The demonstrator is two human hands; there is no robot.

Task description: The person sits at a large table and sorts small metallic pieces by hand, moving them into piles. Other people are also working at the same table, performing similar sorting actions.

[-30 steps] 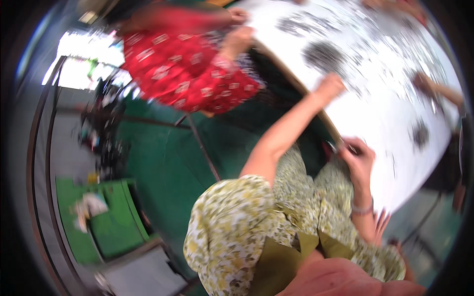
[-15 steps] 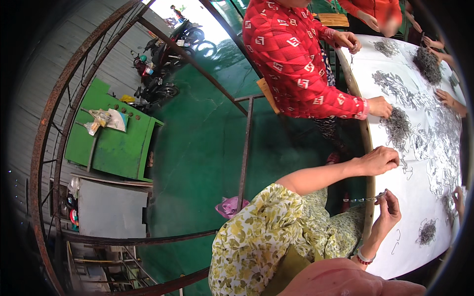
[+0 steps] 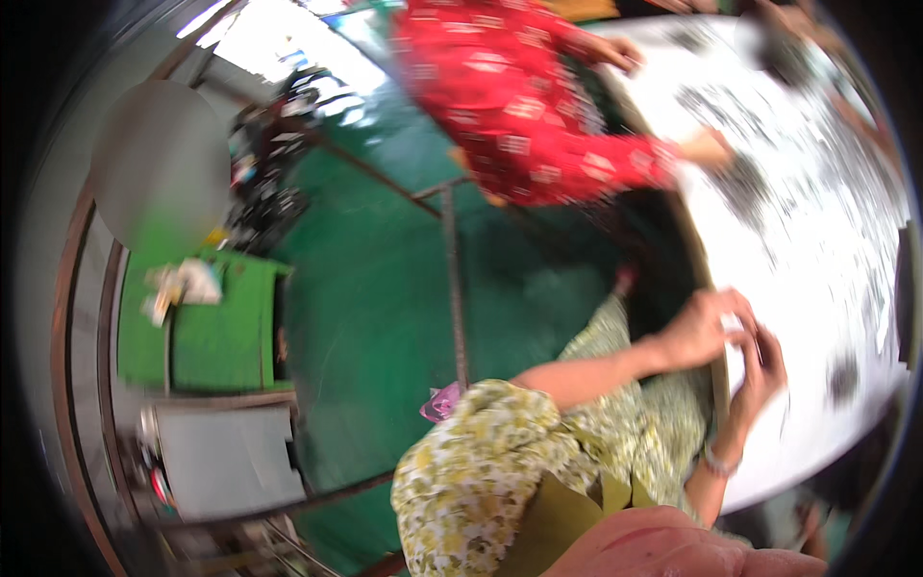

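My left hand (image 3: 713,329) and my right hand (image 3: 760,370) meet above the near edge of the white-topped table (image 3: 750,471). Their fingertips are pinched close together. Half a second ago my right hand held a thin, shiny linked strip; blur and the fingers hide it now. Whether my left fingers hold a small piece I cannot make out. A small heap of thin grey metal pieces (image 3: 844,380) lies to the right of my hands. Farther up the table lies another heap of wiry grey pieces (image 3: 745,188).
A person in a red patterned sleeve (image 3: 615,163) reaches onto the table ahead. Loose shiny pieces (image 3: 827,173) spread across the table's middle and far side. Left are a metal frame post (image 3: 454,288), a green cabinet (image 3: 226,332) and a grey panel (image 3: 226,462); a pink bag (image 3: 439,402) lies on the floor.
My left hand has come back from above the table toward my right hand, and their fingertips now meet. The whole view has shifted and blurred.
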